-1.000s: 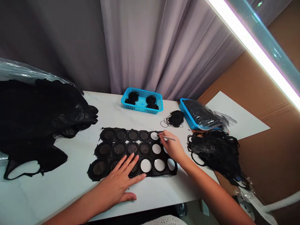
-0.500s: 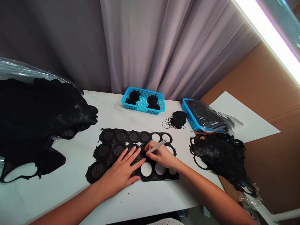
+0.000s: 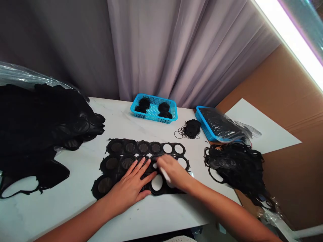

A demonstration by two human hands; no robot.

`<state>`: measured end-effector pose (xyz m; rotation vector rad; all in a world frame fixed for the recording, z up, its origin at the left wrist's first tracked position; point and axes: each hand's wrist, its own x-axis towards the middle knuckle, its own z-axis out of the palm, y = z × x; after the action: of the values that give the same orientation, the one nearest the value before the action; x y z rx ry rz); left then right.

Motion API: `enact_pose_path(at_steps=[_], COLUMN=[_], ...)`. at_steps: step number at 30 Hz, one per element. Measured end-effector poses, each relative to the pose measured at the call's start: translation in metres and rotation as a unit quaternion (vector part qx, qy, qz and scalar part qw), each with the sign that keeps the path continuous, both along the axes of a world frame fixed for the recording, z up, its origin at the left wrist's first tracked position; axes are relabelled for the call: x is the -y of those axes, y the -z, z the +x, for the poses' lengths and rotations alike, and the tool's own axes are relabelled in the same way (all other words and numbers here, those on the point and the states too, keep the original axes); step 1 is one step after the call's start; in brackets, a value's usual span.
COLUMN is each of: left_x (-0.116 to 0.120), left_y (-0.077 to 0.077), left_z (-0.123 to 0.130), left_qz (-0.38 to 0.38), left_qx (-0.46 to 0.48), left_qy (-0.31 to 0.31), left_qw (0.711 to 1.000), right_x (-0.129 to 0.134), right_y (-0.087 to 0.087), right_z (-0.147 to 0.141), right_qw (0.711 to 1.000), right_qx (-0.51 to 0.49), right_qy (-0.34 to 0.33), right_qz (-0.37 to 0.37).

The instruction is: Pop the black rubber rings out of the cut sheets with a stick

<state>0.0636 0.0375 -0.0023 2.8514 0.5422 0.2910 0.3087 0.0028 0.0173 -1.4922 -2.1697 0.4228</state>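
Note:
A black rubbery sheet (image 3: 121, 154) lies on the table, with three rows of round rings. Those on the left have dark centres; several on the right are open holes showing white. My left hand (image 3: 133, 179) rests flat on the sheet's middle, fingers spread. Just right of its fingertips, my right hand (image 3: 174, 171) is closed over the middle row, blurred by motion. A slim whitish stick-like tool (image 3: 165, 176) shows under its palm, pointing toward me. The ring under the right fingers now shows some white; whether they also pinch a black piece is hidden.
A blue basket (image 3: 153, 117) with black ring bundles stands behind the sheet, a loose black bundle (image 3: 193, 128) beside it. On the right are another blue basket (image 3: 205, 126) with a bagged black stack and a black scrap heap (image 3: 234, 164). Black sheets (image 3: 50, 117) pile up left.
My right hand has turned over, swinging the whitish tool from pointing up-right to lying under the palm. White now shows in the ring beneath. My left hand stays put.

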Motion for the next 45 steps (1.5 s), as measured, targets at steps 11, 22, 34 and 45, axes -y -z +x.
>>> enact_pose_path(at_steps=[11,22,34,45], left_x=[-0.034,-0.042,-0.04,-0.046], left_y=[-0.01,-0.001,0.002,0.0], left_z=[0.027,0.028,0.03,-0.003], left_qz=[0.02,-0.007,-0.011,0.047], left_qx=[0.025,-0.016,-0.004,0.006], left_qy=[-0.041,-0.043,-0.06,-0.093], left_qw=[0.999,0.999,0.998,0.995], right_x=[-0.057,-0.063,-0.054,-0.094], right_y=[-0.01,-0.002,0.005,-0.012], right_z=[0.024,0.023,0.016,0.003], right_qw=[0.982,0.963,0.999,0.989], right_qx=[-0.163,-0.228,0.033,-0.14], right_qy=[0.055,-0.007,0.029,0.046], right_qz=[-0.075,-0.14,0.016,-0.005])
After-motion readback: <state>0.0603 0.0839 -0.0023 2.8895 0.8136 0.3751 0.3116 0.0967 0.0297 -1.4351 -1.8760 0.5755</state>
